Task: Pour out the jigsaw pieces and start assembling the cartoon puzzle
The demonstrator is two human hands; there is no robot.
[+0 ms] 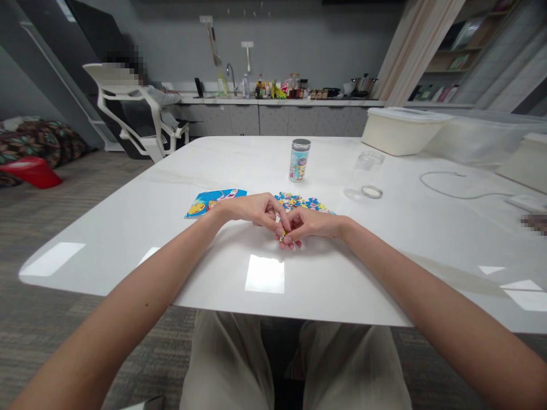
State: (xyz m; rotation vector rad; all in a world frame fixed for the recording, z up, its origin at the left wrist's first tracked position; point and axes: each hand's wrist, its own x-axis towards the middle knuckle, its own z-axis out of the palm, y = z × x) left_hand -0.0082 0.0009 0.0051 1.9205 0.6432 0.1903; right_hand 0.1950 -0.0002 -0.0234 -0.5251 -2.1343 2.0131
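My left hand (261, 209) and my right hand (305, 223) meet over the white table, fingertips pinched together around a small yellow puzzle piece (282, 234). Both hands touch the piece, and the fingers partly cover it. Just behind them lies a loose pile of small colourful puzzle pieces (314, 204), its near side hidden by my hands. A blue printed picture sheet (209, 200) lies flat beyond my left wrist, partly covered by it. Farther back stands a printed can (298, 162) with a silver lid, upright and closed.
A clear jar (370, 162) and a round metal-rimmed lid (371, 192) are on the table (128, 228), right of the can. White bins (404, 131) and a cable (444, 196) lie farther right. A person sits in a white chair (128, 108) at the back left.
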